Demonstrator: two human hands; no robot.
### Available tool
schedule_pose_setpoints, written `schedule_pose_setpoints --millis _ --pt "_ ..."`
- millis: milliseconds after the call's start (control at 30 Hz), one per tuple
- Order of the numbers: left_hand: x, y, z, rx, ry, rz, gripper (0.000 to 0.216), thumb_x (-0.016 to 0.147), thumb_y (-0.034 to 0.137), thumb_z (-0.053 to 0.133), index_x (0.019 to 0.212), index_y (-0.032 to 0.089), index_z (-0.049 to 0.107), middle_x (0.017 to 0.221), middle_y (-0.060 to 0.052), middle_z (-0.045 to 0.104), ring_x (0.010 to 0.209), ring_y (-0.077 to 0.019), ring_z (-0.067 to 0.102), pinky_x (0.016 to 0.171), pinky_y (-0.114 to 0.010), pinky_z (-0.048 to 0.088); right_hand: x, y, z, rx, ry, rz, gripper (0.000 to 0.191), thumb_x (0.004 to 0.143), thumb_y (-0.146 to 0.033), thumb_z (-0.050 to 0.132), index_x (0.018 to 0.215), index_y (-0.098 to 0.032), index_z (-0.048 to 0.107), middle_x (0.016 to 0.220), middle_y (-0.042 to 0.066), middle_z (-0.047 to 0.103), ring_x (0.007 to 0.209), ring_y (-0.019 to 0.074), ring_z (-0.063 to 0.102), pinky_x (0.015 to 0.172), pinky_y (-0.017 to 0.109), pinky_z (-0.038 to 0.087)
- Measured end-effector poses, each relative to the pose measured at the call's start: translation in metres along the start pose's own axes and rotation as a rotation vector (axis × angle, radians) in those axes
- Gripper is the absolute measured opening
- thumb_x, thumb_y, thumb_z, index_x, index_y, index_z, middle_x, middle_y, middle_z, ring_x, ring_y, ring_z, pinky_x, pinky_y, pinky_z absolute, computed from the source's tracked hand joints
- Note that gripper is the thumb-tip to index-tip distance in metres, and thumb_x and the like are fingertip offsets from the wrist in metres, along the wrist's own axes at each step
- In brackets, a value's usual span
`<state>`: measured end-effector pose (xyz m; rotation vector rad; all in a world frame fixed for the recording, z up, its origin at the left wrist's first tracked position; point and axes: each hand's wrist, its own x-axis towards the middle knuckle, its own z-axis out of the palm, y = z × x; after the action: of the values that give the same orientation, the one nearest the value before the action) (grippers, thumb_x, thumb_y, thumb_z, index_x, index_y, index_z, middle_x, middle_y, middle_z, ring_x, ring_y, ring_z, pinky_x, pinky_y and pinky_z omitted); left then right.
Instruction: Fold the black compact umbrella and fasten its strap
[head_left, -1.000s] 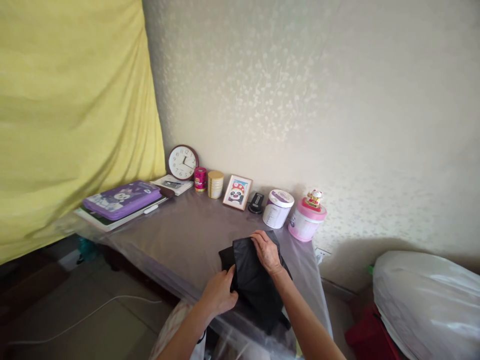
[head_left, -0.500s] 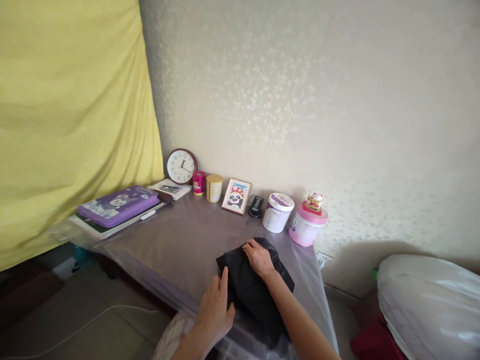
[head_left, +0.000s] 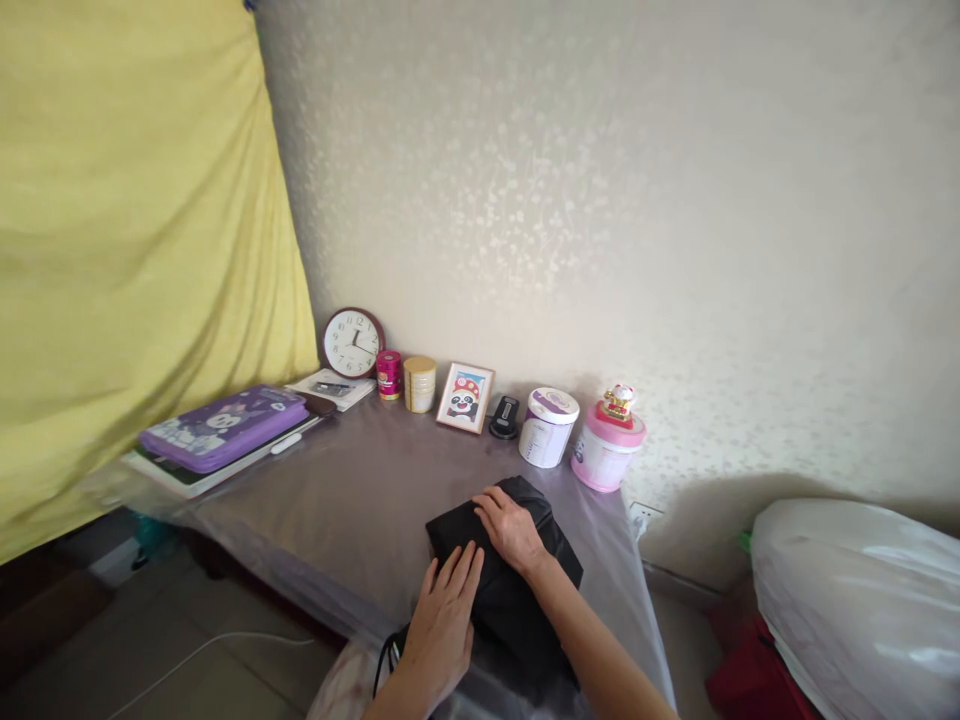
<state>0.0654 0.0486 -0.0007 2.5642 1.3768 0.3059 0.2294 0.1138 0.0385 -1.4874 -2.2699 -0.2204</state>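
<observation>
A folded black cloth [head_left: 517, 580] lies near the front right of the table [head_left: 352, 500], which is covered in clear plastic film. My left hand [head_left: 442, 620] rests flat on the cloth's left side with its fingers stretched out. My right hand [head_left: 510, 525] lies flat on the cloth's upper part, fingers spread and pressing down. Neither hand holds anything.
Along the wall stand a round clock [head_left: 352, 342], a red tin [head_left: 388, 374], a gold tin [head_left: 419, 384], a panda picture frame [head_left: 465, 397], a small black device [head_left: 505, 416], a white tub [head_left: 547, 427] and a pink tub [head_left: 606, 447]. A purple case [head_left: 221, 428] lies left. A yellow curtain [head_left: 127, 250] hangs left; a white bag [head_left: 855, 600] sits right.
My left hand has let go of the cloth's edge and now lies flat on it with fingers open. The cloth is pressed flatter. The camera view has shifted slightly.
</observation>
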Motion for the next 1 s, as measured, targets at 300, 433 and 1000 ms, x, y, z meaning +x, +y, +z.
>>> schedule_pose_setpoints --millis 300,433,1000 --pt "0.000 0.003 -0.009 0.036 -0.069 -0.046 0.087 0.066 0.002 0.038 0.147 0.025 0.016 0.154 0.003 0.015 0.141 -0.0187 0.016 0.114 -0.042 0.016 -0.049 0.025 0.000 0.078 0.073 -0.052 0.029 0.096 -0.025 0.041 0.119 -0.023 0.059 0.123 0.008 0.062 0.120 0.0222 0.051 0.104 0.048 0.036" --pt "0.001 0.003 -0.005 0.030 -0.055 -0.050 0.085 0.068 0.002 0.038 0.146 0.027 0.016 0.154 0.003 0.017 0.140 -0.0193 0.019 0.113 -0.042 0.018 -0.025 0.065 0.004 0.026 0.045 0.024 0.029 0.096 -0.025 0.040 0.115 -0.019 0.062 0.122 0.008 0.063 0.119 0.0216 0.053 0.102 0.044 0.039" --pt "0.006 -0.005 -0.006 -0.013 -0.088 -0.051 0.089 0.064 -0.005 0.036 0.146 0.025 0.017 0.153 -0.002 0.023 0.138 -0.0170 0.024 0.110 -0.033 0.026 -0.002 0.052 0.009 0.077 -0.061 0.043 0.026 0.096 -0.028 0.043 0.093 -0.024 0.068 0.101 0.003 0.071 0.102 0.0192 0.062 0.101 0.040 0.037"
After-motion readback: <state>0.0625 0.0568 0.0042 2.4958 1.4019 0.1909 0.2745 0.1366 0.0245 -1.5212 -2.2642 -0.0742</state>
